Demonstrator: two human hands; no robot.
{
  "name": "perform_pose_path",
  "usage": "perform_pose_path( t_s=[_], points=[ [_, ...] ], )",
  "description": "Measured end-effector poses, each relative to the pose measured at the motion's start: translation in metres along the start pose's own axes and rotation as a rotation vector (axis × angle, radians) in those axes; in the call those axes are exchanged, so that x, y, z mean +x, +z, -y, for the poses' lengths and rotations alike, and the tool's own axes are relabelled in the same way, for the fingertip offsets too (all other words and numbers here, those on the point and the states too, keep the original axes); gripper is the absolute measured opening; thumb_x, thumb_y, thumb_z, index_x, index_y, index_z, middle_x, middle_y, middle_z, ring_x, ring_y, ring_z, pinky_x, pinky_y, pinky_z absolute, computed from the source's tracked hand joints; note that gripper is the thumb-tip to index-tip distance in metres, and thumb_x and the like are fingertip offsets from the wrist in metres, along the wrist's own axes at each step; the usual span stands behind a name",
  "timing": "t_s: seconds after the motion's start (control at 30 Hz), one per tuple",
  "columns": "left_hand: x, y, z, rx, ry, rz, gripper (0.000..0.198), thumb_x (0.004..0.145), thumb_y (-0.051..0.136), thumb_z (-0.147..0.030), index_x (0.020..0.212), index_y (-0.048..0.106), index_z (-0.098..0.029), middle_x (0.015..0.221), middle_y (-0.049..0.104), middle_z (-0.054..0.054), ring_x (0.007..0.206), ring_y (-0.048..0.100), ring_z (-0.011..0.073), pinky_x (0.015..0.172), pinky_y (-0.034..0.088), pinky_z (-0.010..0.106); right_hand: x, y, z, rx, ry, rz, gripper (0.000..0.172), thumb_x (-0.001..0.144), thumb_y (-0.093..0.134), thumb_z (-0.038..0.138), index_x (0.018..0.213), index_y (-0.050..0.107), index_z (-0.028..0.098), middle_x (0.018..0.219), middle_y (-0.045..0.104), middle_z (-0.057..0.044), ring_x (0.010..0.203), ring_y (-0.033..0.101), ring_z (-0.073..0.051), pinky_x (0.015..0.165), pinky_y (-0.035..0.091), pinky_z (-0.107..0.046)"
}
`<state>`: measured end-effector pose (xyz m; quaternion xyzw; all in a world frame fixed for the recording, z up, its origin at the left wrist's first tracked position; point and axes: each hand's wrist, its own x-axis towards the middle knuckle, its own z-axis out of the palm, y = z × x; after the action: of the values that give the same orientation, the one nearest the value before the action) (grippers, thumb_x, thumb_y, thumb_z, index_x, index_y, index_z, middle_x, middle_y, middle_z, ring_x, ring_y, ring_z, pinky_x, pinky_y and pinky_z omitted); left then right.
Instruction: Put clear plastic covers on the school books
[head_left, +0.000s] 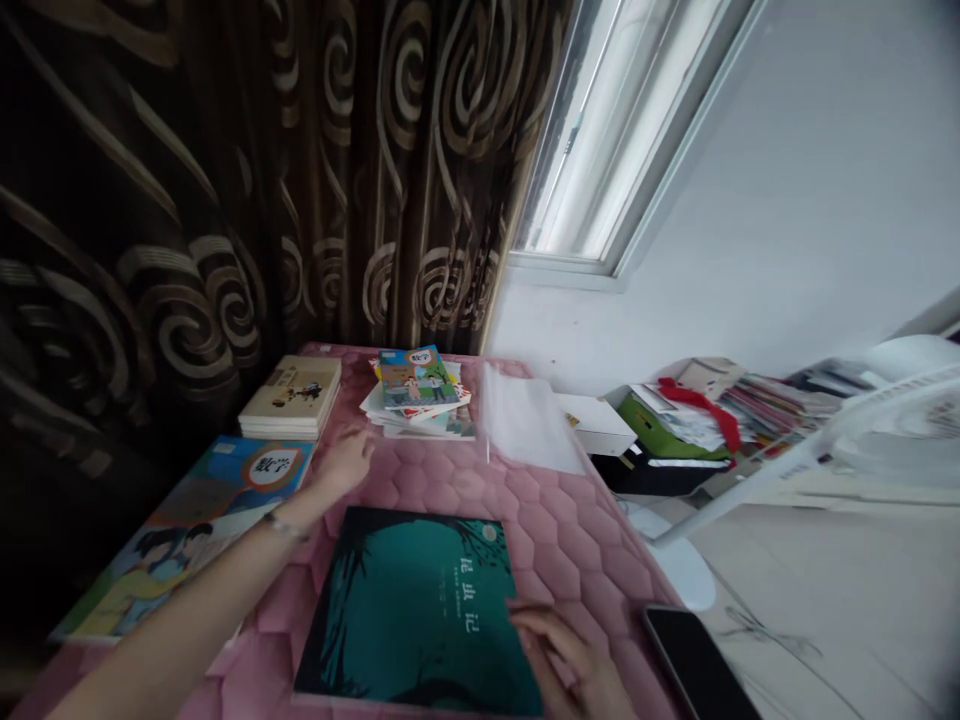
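A large teal-and-black book (pixel 420 610) with white Chinese characters lies flat at the front of a pink quilted cover (pixel 555 530). My right hand (pixel 570 660) is at its right edge, thumb and fingers apart, fingertips at or just over the cover; firm contact is hard to judge. Farther off, my left hand (pixel 346 462) reaches over the pink cover with loosely extended fingers and nothing visible in it. Beside that hand are a stack of beige books (pixel 295 392) and a large blue math textbook (pixel 225 520), partly hidden by my left forearm.
Toward the back, a smaller math textbook (pixel 418 378) tops a pile of papers (pixel 442 428). White sheets (pixel 529 425) and a white box (pixel 596 425) lie to its right. A phone (pixel 697 665) is at the near right edge. A dark patterned curtain (pixel 405 180) hangs behind.
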<state>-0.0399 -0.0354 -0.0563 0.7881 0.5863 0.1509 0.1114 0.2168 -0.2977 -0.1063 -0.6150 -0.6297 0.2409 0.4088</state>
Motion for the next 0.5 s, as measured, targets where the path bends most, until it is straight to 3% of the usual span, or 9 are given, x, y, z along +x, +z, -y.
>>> perform_pose_path(
  t_s=[0.1, 0.27, 0.4, 0.5],
  points=[
    [-0.056, 0.011, 0.028, -0.049, -0.037, 0.023, 0.036, 0.089, 0.041, -0.016, 0.119, 0.06, -0.014, 0.121, 0.066, 0.011, 0.112, 0.062, 0.0184, 0.099, 0.045, 0.03, 0.018, -0.006, -0.028, -0.11, 0.02, -0.101, 0.036, 0.092, 0.046, 0.048, 0.106, 0.069, 0.024, 0.114, 0.069, -0.009, 0.104, 0.066, -0.021, 0.089, 0.055, -0.03],
    [-0.139, 0.055, 0.054, -0.344, -0.028, -0.085, 0.042, 0.088, 0.04, -0.024, 0.124, 0.058, -0.014, 0.125, 0.065, 0.011, 0.114, 0.063, 0.019, 0.098, 0.05, 0.031, 0.038, 0.013, -0.062, -0.258, 0.059, -0.172, 0.044, 0.092, 0.041, 0.05, 0.121, 0.064, 0.024, 0.132, 0.059, -0.007, 0.121, 0.056, -0.024, 0.098, 0.051, -0.039],
    [-0.172, 0.081, 0.046, -0.112, 0.069, -0.203, 0.043, 0.091, 0.039, -0.021, 0.128, 0.057, -0.013, 0.134, 0.059, 0.013, 0.124, 0.055, 0.0205, 0.102, 0.049, 0.034, 0.043, 0.03, -0.07, -0.392, -0.083, -0.118, 0.043, 0.094, 0.041, 0.046, 0.124, 0.062, 0.024, 0.134, 0.058, -0.006, 0.123, 0.053, -0.025, 0.105, 0.044, -0.047],
    [-0.182, 0.087, 0.036, 0.13, 0.185, -0.238, 0.048, 0.089, 0.033, -0.007, 0.13, 0.057, -0.012, 0.136, 0.057, 0.012, 0.133, 0.045, 0.0222, 0.106, 0.046, 0.038, 0.041, 0.037, -0.074, -0.475, -0.14, -0.113, 0.044, 0.095, 0.04, 0.045, 0.127, 0.061, 0.023, 0.129, 0.062, -0.008, 0.118, 0.055, -0.027, 0.104, 0.044, -0.051]
  ],
)
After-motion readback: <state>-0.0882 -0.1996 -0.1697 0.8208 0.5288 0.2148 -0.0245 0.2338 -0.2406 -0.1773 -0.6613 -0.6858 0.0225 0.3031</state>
